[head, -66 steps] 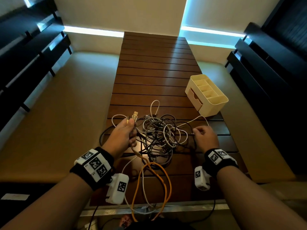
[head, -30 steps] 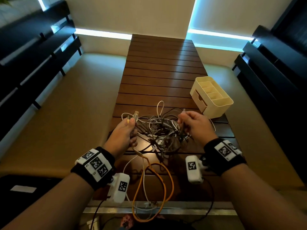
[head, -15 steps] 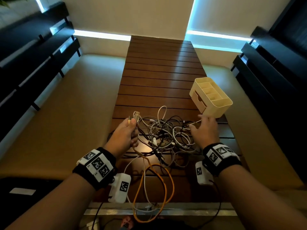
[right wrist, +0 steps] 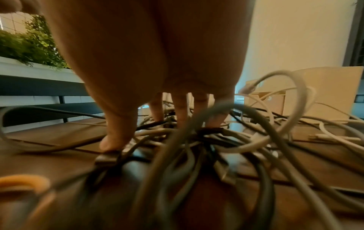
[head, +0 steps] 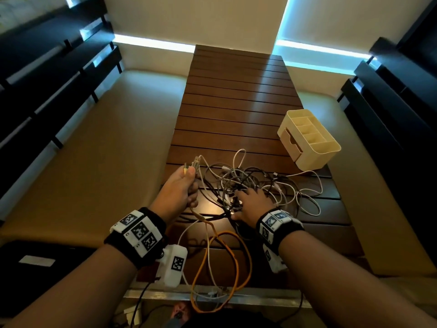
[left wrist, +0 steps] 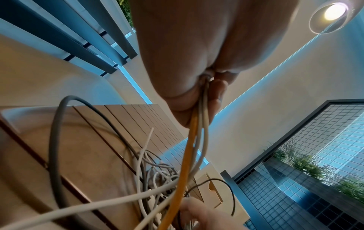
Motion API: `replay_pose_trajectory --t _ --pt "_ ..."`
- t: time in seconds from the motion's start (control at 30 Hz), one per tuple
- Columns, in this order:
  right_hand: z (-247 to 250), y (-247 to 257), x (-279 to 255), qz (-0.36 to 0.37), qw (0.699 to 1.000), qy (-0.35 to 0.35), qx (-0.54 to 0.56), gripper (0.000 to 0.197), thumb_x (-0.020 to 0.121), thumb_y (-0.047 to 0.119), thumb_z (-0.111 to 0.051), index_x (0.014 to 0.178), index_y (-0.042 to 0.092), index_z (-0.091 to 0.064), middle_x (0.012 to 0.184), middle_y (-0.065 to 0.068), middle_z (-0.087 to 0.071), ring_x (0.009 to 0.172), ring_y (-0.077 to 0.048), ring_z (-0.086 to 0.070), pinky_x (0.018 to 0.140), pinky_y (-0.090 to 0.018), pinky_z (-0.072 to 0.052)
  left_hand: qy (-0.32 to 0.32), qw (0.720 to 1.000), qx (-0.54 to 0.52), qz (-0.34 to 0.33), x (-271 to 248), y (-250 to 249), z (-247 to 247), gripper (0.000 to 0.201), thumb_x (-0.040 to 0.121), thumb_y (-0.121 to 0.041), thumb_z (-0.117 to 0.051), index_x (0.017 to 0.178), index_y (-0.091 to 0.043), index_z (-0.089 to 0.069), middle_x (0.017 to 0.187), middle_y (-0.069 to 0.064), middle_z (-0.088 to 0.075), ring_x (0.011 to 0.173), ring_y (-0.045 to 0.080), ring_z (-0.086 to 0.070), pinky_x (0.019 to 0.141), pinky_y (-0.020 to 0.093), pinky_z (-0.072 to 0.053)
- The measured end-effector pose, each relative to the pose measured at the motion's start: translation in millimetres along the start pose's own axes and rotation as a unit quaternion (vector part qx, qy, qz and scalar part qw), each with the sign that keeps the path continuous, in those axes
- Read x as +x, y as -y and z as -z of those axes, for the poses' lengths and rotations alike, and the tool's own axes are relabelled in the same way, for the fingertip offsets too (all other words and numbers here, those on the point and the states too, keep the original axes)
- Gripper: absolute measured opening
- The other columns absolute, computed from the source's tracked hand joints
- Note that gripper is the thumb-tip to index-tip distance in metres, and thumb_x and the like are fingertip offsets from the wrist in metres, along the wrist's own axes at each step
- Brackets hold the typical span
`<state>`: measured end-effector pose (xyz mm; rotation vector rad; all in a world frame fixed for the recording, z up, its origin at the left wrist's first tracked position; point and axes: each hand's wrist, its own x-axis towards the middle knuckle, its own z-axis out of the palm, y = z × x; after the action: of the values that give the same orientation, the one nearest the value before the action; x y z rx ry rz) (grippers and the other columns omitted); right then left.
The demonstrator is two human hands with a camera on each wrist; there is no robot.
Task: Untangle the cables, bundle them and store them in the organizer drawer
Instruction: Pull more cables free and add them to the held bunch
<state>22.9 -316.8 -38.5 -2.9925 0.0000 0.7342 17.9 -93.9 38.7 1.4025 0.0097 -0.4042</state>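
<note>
A tangle of grey, white and black cables [head: 250, 181] lies on the slatted wooden table [head: 236, 102]. My left hand [head: 188, 183] is raised at the tangle's left and grips several cable ends, an orange cable [left wrist: 189, 155] among them. Their plugs [head: 195, 162] stick up past its fingers. The orange cable loops [head: 222, 268] down over the table's near edge. My right hand [head: 248, 200] rests on the middle of the tangle, and its straight, spread fingers [right wrist: 181, 109] press down on the cables. The cream organizer [head: 309, 143] stands at the far right with its drawer [head: 292, 144] shut.
Tan cushioned benches [head: 106, 150] run along both sides of the table, with dark slatted backrests [head: 47, 79] behind them. A metal rail [head: 260, 299] edges the table's near end. White cable loops [head: 309, 192] spread right toward the bench below the organizer.
My right hand let go of the strand it had lifted, reached out near the organizer, then came back left onto the middle of the tangle. My left hand keeps its grip.
</note>
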Motion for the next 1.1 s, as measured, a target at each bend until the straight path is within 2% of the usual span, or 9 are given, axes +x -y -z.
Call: replay_pose_trajectory --t 0.13,0.23,0.37,0.43,0.53,0.67,0.77,0.93,1.1 --pt "8 -5 -4 0.028 0.997 -0.015 0.065 0.048 0.092 0.031 -0.067 0.135 0.027 -0.047 0.123 -0.008 -0.064 0.112 -0.029 -0.059 0.088 -0.036 -0.047 -0.003 1.0 -0.003 0.0 0 1 7 0.028 0.107 -0.033 -0.03 0.096 -0.012 -0.044 0.058 -0.004 -0.034 0.043 0.009 -0.031 0.044 0.023 -0.035" --pt "13 -8 -14 0.014 0.988 -0.038 0.149 0.038 0.094 0.028 -0.063 0.129 0.032 -0.049 0.112 0.003 -0.063 0.105 -0.021 -0.061 0.094 -0.037 -0.043 -0.006 1.0 -0.007 -0.003 0 0 11 0.029 0.108 -0.033 -0.03 0.096 -0.012 -0.046 0.056 -0.005 -0.035 0.044 0.01 -0.031 0.045 0.024 -0.035" --pt "31 -11 -26 0.012 0.936 -0.123 0.33 0.035 0.089 0.023 -0.072 0.117 0.035 -0.056 0.096 0.009 -0.062 0.089 -0.013 -0.063 0.076 -0.028 -0.053 -0.007 1.0 -0.009 -0.004 1 1 12 0.029 0.108 -0.032 -0.029 0.094 -0.013 -0.045 0.058 -0.003 -0.033 0.043 0.01 -0.029 0.045 0.024 -0.032" --pt "44 -13 -32 0.023 0.908 -0.154 0.39 0.034 0.087 0.019 -0.075 0.113 0.034 -0.058 0.092 0.009 -0.064 0.083 -0.008 -0.063 0.066 -0.018 -0.048 -0.001 1.0 -0.009 -0.001 3 1 10 0.027 0.108 -0.032 -0.03 0.094 -0.012 -0.044 0.059 -0.003 -0.033 0.044 0.01 -0.029 0.045 0.025 -0.032" --pt "56 -18 -34 0.019 0.889 -0.182 0.419 0.035 0.087 0.016 -0.074 0.112 0.033 -0.058 0.097 0.007 -0.066 0.086 -0.006 -0.062 0.069 -0.019 -0.046 0.011 1.0 -0.001 0.001 5 -2 6 0.027 0.108 -0.033 -0.03 0.095 -0.012 -0.042 0.06 -0.003 -0.034 0.044 0.01 -0.03 0.045 0.025 -0.033" --pt "51 -23 -26 0.009 0.898 -0.228 0.375 0.038 0.088 0.008 -0.07 0.109 0.034 -0.052 0.096 0.009 -0.059 0.085 -0.002 -0.057 0.073 -0.018 -0.045 0.026 1.0 0.003 -0.004 6 -5 1 0.027 0.108 -0.033 -0.03 0.095 -0.013 -0.042 0.06 -0.003 -0.034 0.046 0.011 -0.029 0.046 0.025 -0.033" --pt "35 -20 -24 0.031 0.924 -0.249 0.288 0.024 0.088 0.006 -0.067 0.101 0.023 -0.056 0.096 0.005 -0.051 0.083 -0.013 -0.054 0.072 -0.027 -0.048 0.029 1.0 0.003 -0.004 5 -5 1 0.027 0.108 -0.033 -0.029 0.095 -0.012 -0.042 0.06 -0.003 -0.034 0.046 0.012 -0.028 0.046 0.025 -0.033" --pt "3 -20 -20 0.088 0.972 -0.175 0.129 0.008 0.09 0.016 -0.063 0.086 0.022 -0.063 0.095 0.005 -0.051 0.093 -0.019 -0.053 0.079 -0.035 -0.048 0.022 1.0 0.013 -0.006 0 -3 7 0.03 0.108 -0.034 -0.029 0.094 -0.011 -0.043 0.058 -0.005 -0.036 0.046 0.011 -0.03 0.046 0.025 -0.034" --pt "-6 -27 -9 0.055 0.974 -0.16 0.148 0.006 0.087 0.021 -0.071 0.089 0.017 -0.075 0.098 0.002 -0.063 0.102 -0.022 -0.058 0.089 -0.035 -0.047 0.014 1.0 0.007 0.0 -3 -3 11 0.029 0.107 -0.034 -0.03 0.093 -0.013 -0.045 0.058 -0.005 -0.036 0.044 0.009 -0.031 0.046 0.025 -0.034"
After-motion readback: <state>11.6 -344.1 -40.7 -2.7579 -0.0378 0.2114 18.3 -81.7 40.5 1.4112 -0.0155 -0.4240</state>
